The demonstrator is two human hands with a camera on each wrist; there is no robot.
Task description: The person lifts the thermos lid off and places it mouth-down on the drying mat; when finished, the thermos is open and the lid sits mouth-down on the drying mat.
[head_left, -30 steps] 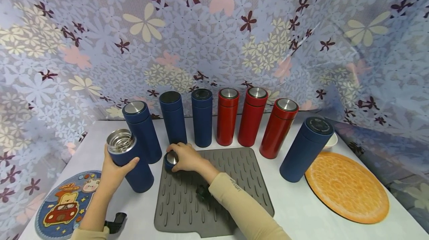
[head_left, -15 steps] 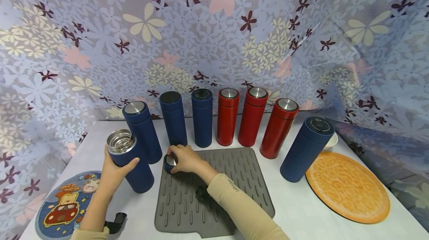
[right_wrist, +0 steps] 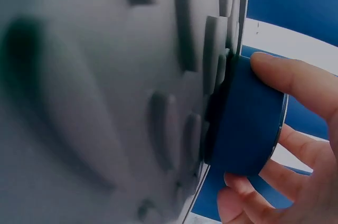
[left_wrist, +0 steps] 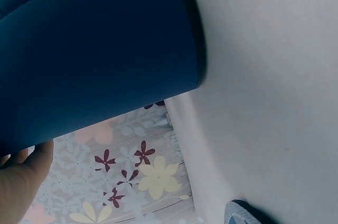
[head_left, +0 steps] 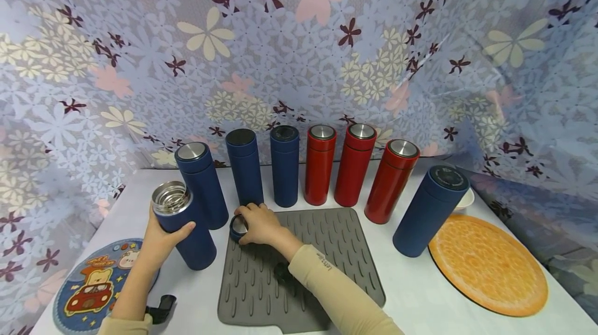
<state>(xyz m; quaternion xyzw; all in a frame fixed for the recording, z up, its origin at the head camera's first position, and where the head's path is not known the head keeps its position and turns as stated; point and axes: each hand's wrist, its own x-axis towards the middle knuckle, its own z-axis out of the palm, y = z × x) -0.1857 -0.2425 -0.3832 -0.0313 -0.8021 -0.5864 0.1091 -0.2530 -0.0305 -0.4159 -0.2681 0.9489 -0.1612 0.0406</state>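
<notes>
Pinching lid at mat corner, right hand, gripping open bottle, left hand, table between bottle and mat

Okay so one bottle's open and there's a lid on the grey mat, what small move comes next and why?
I'd probably ease the right grip off the lid: it appears to rest on the grey mat, metal top up, so it should sit securely, while the left grip holds the open blue bottle.

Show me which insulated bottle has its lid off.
The blue insulated bottle at front left, gripped by the left hand: its bare steel mouth is exposed, while the other seven bottles all have closed tops.
</notes>
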